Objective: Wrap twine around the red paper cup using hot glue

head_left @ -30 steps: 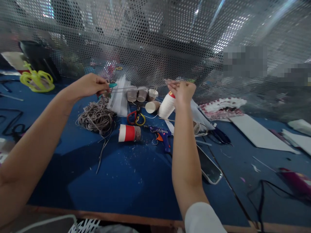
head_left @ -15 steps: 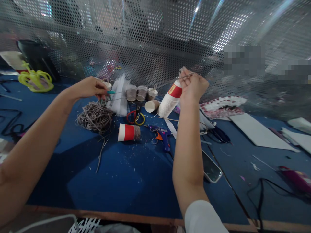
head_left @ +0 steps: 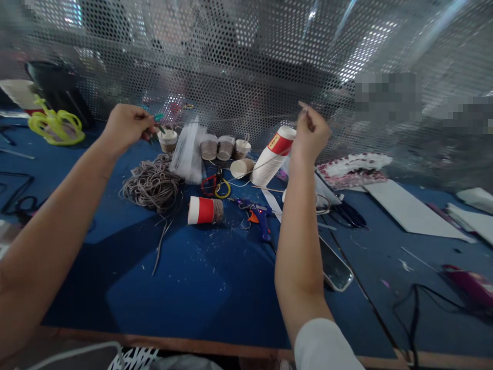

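Note:
My left hand is raised above a tangled heap of grey cord, its fingers pinched together. A teal tip shows at those fingers; whether it is a nail or a small object, I cannot tell. My right hand is held up beside a leaning stack of paper cups, fingers closed in a pinch. A thin grey cord runs faintly between both hands, blurred against the mesh. Below lies a red-and-white paper cup on its side, partly wrapped in cord.
Scissors and a blue glue gun lie mid-table. Behind are cord-wrapped cups and clear plastic strips. A phone lies by my right forearm, a yellow crown-shaped object far left. Perforated metal mesh stands behind.
My left hand has moved up and to the left, away from the cord heap. My right hand has shifted slightly and its fingers have curled in more.

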{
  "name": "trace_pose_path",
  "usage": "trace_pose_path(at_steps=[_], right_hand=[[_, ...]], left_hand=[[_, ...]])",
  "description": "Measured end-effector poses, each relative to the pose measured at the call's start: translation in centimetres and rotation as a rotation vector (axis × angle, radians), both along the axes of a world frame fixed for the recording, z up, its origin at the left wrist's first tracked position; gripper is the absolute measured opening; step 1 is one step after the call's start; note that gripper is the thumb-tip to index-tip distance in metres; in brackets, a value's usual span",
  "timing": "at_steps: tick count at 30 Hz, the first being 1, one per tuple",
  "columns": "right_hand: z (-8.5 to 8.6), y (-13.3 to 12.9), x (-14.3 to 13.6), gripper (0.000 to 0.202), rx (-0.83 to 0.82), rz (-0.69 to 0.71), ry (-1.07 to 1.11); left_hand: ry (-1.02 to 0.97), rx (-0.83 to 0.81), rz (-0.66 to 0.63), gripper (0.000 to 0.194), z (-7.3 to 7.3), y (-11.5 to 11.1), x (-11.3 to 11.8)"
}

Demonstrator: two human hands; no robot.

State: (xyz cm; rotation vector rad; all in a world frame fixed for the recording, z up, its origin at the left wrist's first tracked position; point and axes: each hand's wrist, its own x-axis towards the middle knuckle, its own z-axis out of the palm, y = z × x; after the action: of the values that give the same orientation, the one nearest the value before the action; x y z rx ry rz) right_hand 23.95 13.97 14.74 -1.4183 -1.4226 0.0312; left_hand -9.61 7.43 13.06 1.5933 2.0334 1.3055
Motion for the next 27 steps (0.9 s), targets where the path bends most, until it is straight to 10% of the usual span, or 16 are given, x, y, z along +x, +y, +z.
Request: trace_pose_path(at_steps=[4,16,27], right_hand=[[0.2,-2.1,-2.0,0.029,-0.12,-0.134,-0.299],[-4.1,0.0,-6.0,0.028,-0.591,0.453,-0.487],[-2.5,-1.1,-3.8,0.035,-0.728,0.659,-0.465]], left_hand=[[-0.011,-0.158,-0.128,0.015,-0.2,0.2,-0.1],[0.09,-0.376,-0.448,0.016,-1.4,0.5,2.4],[0.088,-0.482,-0.663,0.017,-4.9,0.9,5.3]])
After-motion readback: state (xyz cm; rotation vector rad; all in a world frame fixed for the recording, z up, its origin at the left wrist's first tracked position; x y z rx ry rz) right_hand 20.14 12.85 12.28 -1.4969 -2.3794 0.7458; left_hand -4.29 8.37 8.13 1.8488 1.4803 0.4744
